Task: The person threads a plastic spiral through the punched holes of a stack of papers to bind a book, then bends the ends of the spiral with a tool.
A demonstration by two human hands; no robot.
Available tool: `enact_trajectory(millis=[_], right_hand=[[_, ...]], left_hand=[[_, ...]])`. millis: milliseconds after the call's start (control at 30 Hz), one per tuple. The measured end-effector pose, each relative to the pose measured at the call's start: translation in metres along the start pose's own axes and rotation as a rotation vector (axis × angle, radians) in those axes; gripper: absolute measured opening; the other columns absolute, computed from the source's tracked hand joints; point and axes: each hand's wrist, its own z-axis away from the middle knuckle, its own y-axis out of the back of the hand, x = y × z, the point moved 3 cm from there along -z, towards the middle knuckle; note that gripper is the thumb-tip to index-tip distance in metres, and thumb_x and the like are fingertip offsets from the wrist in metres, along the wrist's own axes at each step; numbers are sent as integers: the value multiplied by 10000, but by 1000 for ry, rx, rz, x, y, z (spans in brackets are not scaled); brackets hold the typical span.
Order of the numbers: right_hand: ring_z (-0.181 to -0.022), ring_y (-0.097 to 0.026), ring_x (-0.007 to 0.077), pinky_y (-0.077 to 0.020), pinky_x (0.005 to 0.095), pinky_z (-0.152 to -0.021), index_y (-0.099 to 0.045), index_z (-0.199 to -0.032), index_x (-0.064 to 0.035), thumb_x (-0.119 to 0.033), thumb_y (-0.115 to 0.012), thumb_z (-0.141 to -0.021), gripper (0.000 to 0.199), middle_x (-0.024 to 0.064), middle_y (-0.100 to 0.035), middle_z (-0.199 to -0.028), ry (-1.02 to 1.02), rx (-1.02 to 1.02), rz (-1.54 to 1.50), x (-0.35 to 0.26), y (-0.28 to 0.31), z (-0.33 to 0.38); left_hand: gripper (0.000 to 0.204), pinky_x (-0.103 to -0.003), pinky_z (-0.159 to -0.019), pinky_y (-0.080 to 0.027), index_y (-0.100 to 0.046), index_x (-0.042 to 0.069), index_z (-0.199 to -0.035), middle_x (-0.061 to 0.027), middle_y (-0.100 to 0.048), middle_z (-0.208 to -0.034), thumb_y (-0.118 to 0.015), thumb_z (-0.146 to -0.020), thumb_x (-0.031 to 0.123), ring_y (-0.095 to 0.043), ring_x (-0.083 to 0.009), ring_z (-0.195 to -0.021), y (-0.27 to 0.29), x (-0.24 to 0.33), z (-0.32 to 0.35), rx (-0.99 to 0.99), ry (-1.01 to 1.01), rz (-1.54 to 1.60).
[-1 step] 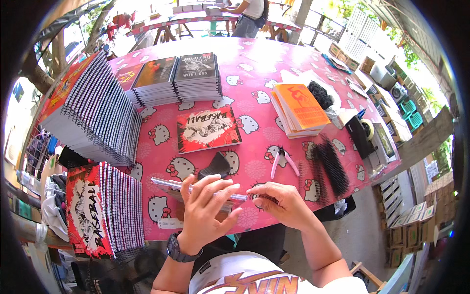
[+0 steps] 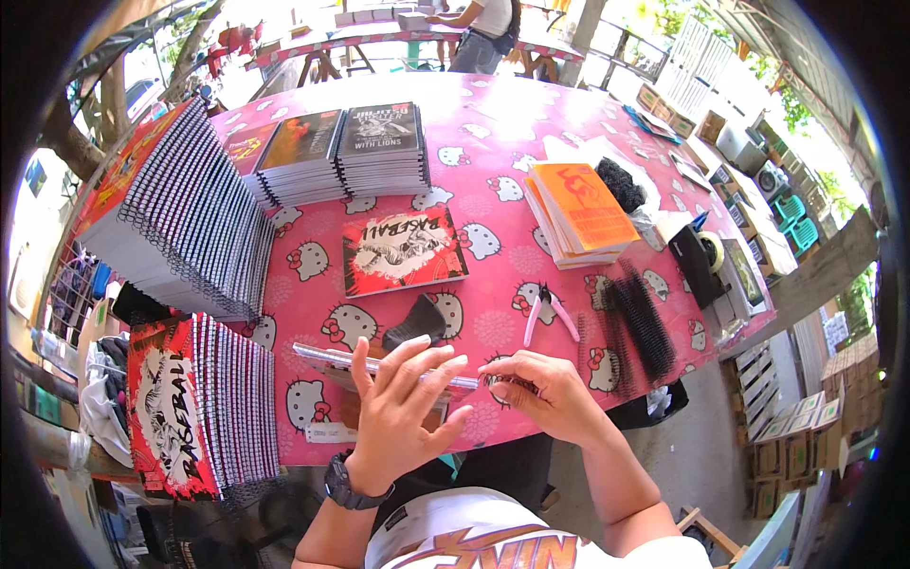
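Observation:
A thin notebook (image 2: 327,357) stands nearly edge-on at the table's near edge, its pale edge upward. Over it lies my left hand (image 2: 403,398), its fingers spread and touching the notebook; a dark watch is on that wrist. My right hand (image 2: 536,387) pinches a dark spiral coil (image 2: 500,380) at the notebook's right end. Part of the notebook is hidden behind my left hand. Beyond it are a dark curved piece (image 2: 415,322) and pink-handled pliers (image 2: 548,315). A red-covered book (image 2: 403,251) lies flat farther off.
Tall stacks of spiral-bound books (image 2: 185,213) and red-covered ones (image 2: 209,408) line the left side. Dark-covered stacks (image 2: 379,152) stand at the back. Orange-covered books (image 2: 583,213), black coils (image 2: 643,322) and a tape dispenser (image 2: 701,251) lie right. Another person (image 2: 483,38) stands at a far table.
The fingers of my left hand have shifted very slightly to the right over the notebook. My right hand stays in nearly the same place at the coil.

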Motion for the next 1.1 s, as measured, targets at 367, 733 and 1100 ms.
enact_trajectory(millis=[367,733,1100], right_hand=[[-745,-597,86,-483,212,-620,-635,-951,-17,6,-680,-768,190,42,-587,-851,-7,66,-58,25,-11,0],[-765,-611,133,-497,250,-653,-638,-961,-18,22,-663,-769,198,66,-597,-850,26,41,-101,28,-12,-4],[-759,-614,236,-494,310,-653,-631,-955,-30,8,-644,-764,195,91,-596,-833,80,-120,-23,20,-11,-6]], left_hand=[[208,-441,-1021,-279,-666,151,-933,24,-639,-875,-687,-728,121,-603,-161,-908,-23,-20,13,25,16,87],[154,-464,-1071,-224,-657,153,-873,25,-651,-913,-678,-737,82,-610,-150,-916,-31,-18,22,139,-58,53],[163,-441,-1059,-241,-623,148,-821,20,-647,-861,-716,-706,78,-610,-151,-825,-28,-22,21,139,-72,131]])
